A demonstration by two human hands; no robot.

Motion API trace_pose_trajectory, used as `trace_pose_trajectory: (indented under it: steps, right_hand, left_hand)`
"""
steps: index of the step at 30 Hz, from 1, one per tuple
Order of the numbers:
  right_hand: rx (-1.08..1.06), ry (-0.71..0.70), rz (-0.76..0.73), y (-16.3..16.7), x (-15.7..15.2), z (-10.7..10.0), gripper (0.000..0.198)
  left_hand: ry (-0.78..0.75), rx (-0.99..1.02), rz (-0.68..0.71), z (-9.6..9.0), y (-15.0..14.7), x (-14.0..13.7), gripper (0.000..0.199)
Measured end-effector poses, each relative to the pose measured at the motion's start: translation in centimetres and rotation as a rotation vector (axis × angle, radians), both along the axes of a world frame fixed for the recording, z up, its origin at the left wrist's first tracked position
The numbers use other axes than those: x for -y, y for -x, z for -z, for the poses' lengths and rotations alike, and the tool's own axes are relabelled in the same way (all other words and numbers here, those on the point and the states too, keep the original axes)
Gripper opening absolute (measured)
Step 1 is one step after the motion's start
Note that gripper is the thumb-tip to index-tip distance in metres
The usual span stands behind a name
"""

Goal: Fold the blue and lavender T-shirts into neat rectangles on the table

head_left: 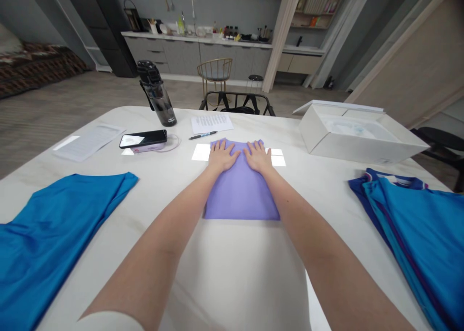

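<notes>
A folded purple garment (241, 195) lies flat on the white table in front of me, its straight near edge toward me. My left hand (222, 156) rests palm down on its far left part, fingers spread. On the far right part lies my right hand (258, 156), also flat with fingers apart. Both thumbs point inward, with a small gap between them. Neither hand grips anything. Part of the garment's sides is hidden behind my forearms.
Blue garments lie at the left (76, 215) and in a pile at the right (427, 234). An open white box (362, 140) stands back right. Farther off are a black bottle (158, 96), a phone (143, 138), a pen (203, 135), a printed sheet (212, 123) and papers (89, 141).
</notes>
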State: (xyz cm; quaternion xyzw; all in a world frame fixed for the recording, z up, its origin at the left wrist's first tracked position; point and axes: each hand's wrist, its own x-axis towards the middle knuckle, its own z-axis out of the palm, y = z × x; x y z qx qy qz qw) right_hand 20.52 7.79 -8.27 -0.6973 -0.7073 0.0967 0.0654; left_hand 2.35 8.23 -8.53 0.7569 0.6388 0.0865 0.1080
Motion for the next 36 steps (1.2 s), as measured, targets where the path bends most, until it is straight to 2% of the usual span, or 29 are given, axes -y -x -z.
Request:
trace_pose_trajectory:
  steps: [3, 5, 7, 9, 11, 14, 20, 23, 26, 28, 33, 36]
  right_hand:
    - [0.005, 0.000, 0.059, -0.5, 0.2, 0.0, 0.076]
    - [0.026, -0.010, 0.096, -0.4, 0.5, -0.3, 0.078]
    - [0.066, -0.085, 0.092, 0.1, 1.1, -0.8, 0.075]
    - [0.098, -0.202, 0.015, 1.0, 2.2, -1.4, 0.065]
    - [0.082, -0.247, -0.103, 2.1, 3.8, -1.5, 0.058]
    - [0.024, -0.144, -0.184, 3.0, 6.2, -1.0, 0.056]
    - [0.046, -0.063, -0.093, 1.2, 8.4, 0.1, 0.061]
    - [0.085, -0.118, -0.071, 0.5, 9.5, -0.4, 0.062]
    - [0.127, -0.213, -0.182, 0.9, 11.0, -1.2, 0.053]
    - [0.116, -0.204, -0.243, 1.4, 11.9, -1.5, 0.049]
    - [0.023, -0.125, -0.083, 2.4, 14.3, -0.9, 0.056]
    - [0.012, -0.084, -0.049, 2.3, 15.8, -0.4, 0.062]
  left_hand:
    - [-0.010, 0.010, -0.080, -0.2, 0.3, 0.4, 0.073]
    - [-0.106, 0.000, -0.085, -0.6, 0.1, 1.1, 0.066]
    - [-0.244, -0.007, 0.004, -1.2, -0.6, 2.3, 0.056]
    - [-0.293, 0.017, 0.105, -1.8, -1.6, 3.7, 0.050]
    - [-0.209, 0.063, 0.134, -2.0, -2.5, 5.3, 0.047]
    - [-0.109, 0.085, 0.128, -1.4, -2.9, 7.4, 0.049]
    - [-0.111, -0.018, 0.125, 0.2, -0.6, 9.5, 0.061]
    - [-0.184, -0.057, 0.138, 0.0, -0.1, 10.4, 0.062]
    - [-0.285, -0.110, 0.164, -0.7, -0.6, 11.7, 0.050]
    - [-0.276, -0.130, 0.164, -1.2, -1.3, 12.6, 0.042]
    - [-0.194, -0.030, 0.033, -1.1, -2.7, 14.9, 0.046]
    - [-0.129, 0.020, -0.015, -0.6, -2.6, 16.3, 0.055]
